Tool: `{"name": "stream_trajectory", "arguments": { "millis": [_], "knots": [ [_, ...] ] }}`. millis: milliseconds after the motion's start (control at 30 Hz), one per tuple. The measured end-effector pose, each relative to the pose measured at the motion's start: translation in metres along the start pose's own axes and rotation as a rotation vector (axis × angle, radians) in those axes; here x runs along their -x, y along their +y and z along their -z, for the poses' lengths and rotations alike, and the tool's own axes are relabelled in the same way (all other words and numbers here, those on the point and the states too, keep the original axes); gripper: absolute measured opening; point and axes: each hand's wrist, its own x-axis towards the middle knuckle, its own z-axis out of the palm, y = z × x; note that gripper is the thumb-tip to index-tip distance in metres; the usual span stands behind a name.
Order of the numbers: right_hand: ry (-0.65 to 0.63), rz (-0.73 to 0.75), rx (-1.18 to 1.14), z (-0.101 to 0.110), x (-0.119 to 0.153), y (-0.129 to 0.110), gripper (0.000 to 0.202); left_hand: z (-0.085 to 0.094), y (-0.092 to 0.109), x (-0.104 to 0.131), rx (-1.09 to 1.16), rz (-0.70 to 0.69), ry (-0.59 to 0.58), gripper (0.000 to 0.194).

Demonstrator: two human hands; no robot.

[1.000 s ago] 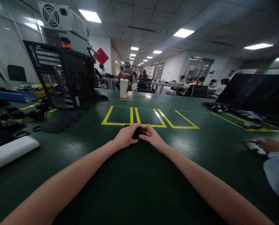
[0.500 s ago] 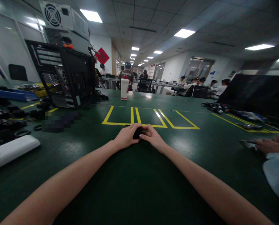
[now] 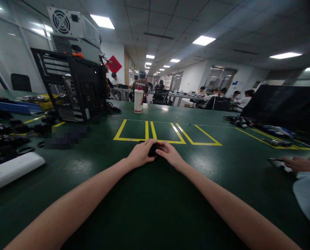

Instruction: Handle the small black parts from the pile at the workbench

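Note:
A small black object (image 3: 152,150) is held between my two hands over the green table (image 3: 155,201); its kind cannot be made out. My left hand (image 3: 141,152) wraps around its left side, thumb low and fingers across the top. From the right, my right hand (image 3: 169,154) pinches at its edge with thumb and fingertips. Much of the object is hidden behind the fingers. Just beyond my hands, yellow tape outlines (image 3: 167,141) mark the table top.
A white bottle (image 3: 138,101) stands farther back. On the left are a black computer case (image 3: 74,85) with power supplies (image 3: 71,22) on top, and a white bar-shaped object (image 3: 15,170). At right, a co-worker's hand (image 3: 300,164) holds a slim tool near cables (image 3: 239,121).
The view has shifted very slightly, so the scene sits a little lower. Both my hands keep their hold on the black object, with hardly any finger movement.

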Motion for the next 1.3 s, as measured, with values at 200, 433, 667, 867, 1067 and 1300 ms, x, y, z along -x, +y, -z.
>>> {"name": "stream_trajectory", "arguments": {
  "millis": [200,433,667,867,1067,1300],
  "knots": [
    [0.047,0.031,-0.004,-0.004,0.001,-0.002,0.023,0.001,0.003,-0.001,-0.004,-0.002,0.003,0.061],
    [0.092,-0.002,0.036,-0.004,-0.005,0.0,0.029,0.003,0.003,-0.001,-0.02,0.007,-0.003,0.062],
    [-0.02,0.03,-0.041,-0.008,-0.005,-0.002,0.03,0.005,-0.002,0.003,-0.048,0.014,0.008,0.061],
    [0.049,0.04,-0.025,-0.011,-0.006,-0.003,0.02,0.003,-0.002,0.003,-0.038,0.038,0.011,0.06],
    [0.027,-0.038,-0.014,-0.009,-0.006,-0.005,0.03,0.005,-0.002,0.003,-0.031,0.028,0.01,0.063],
    [0.016,0.014,-0.062,-0.01,-0.004,-0.007,0.023,0.004,-0.003,0.004,-0.028,0.03,0.016,0.061]
  ]
}}
